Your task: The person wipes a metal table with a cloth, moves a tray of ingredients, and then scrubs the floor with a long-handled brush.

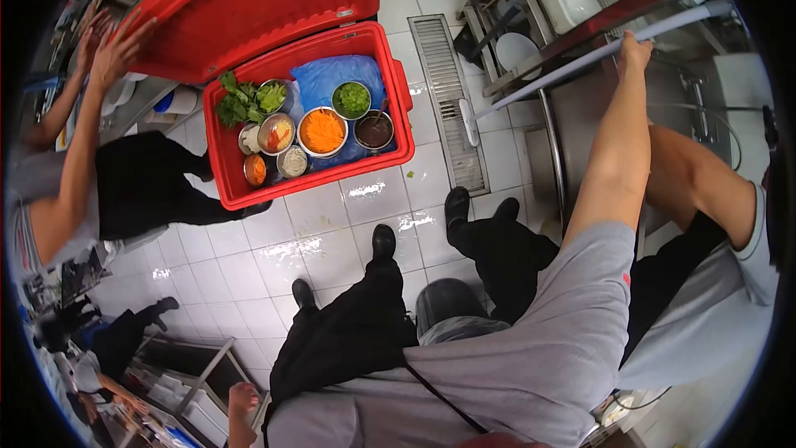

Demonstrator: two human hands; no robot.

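Note:
My right hand, at the end of an outstretched arm, is wrapped round the pale handle of a long-handled floor squeegee. Its narrow white head rests at the metal floor drain grate. Low in the view, my left hand hangs beside my body with its fingers curled in; nothing shows in it. A red cooler box stands on the tiles ahead, its lid raised. Inside are bowls of shredded carrot, chopped greens and dark sauce, plus leafy greens and blue plastic bags.
On the left, a co-worker has both hands raised by the lid. Another co-worker stands close on my right, beside a steel sink counter. A dark bin is near my legs. The tiled floor looks wet.

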